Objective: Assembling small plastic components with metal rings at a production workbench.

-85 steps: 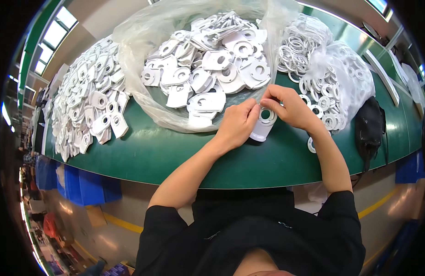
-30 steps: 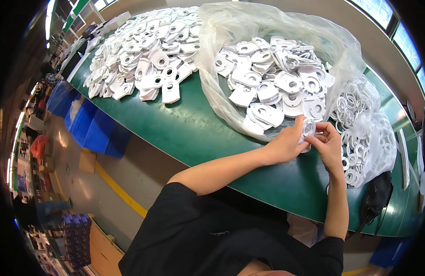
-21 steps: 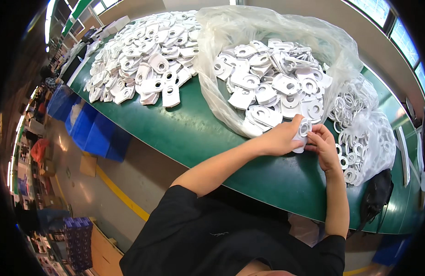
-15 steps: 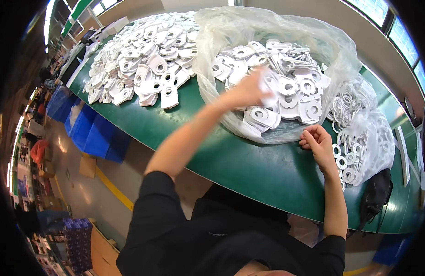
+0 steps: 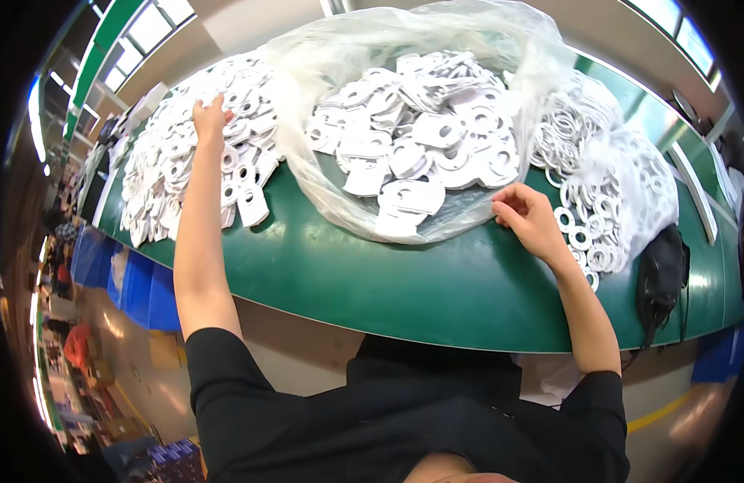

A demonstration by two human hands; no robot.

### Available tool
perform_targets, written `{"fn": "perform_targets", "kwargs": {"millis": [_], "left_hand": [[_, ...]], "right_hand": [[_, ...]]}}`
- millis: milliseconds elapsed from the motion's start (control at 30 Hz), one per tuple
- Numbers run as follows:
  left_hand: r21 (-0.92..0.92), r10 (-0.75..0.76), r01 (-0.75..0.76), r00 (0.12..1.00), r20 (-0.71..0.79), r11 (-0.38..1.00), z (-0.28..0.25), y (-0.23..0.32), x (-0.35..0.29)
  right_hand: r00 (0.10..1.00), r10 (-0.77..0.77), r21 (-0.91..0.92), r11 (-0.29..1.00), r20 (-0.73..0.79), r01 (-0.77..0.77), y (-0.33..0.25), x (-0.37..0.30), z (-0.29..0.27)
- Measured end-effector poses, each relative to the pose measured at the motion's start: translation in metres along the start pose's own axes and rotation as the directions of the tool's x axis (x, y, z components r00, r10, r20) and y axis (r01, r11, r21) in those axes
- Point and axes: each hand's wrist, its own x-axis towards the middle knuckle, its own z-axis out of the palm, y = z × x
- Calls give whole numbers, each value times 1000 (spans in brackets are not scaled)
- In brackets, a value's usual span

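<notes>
Both grips are bare hands, and neither visibly clasps anything: the left hand (image 5: 208, 119) is stretched far out with its fingers resting flat on the loose heap of white tabbed plastic parts (image 5: 196, 165), though whether a piece is pinched under the fingertips cannot be told; the right hand (image 5: 531, 219) lies low on the green counter (image 5: 404, 282) with its fingers loosely curled and apparently empty, its fingertips just at the edge of the clear plastic bag (image 5: 404, 48). Around the left grip the loose parts spread on all sides, each a flat white piece with a round hole, some holes showing a ring set in them; one piece (image 5: 253, 205) lies at the near edge of the heap, below that grip and beside the forearm. Just beyond the right grip, touching distance from its fingertips, the open bag holds a mound of plain white parts (image 5: 420, 149) of the same shape. To the outer side of the right grip, a pile of white rings (image 5: 597, 201) lies partly in thin plastic, the nearest rings just beside the wrist. Farther out on that side a black pouch (image 5: 661, 266) hangs at the counter's rim.
</notes>
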Motion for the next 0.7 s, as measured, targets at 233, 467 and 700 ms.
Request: {"fn": "perform_targets", "kwargs": {"millis": [233,467,700], "left_hand": [[-30,631,-849,369,683,528,135,11,-183],[54,593,-929,277,756,366,190,-12,-257],[-55,602,-750,483,635,660,177,24,-286]], "right_hand": [[971,-184,-336,934,-154,124,-16,3,-37],[996,56,-699,710,-72,-91,-27,-17,-92],[997,73,-816,576,-13,-53,-18,-17,-83]]}}
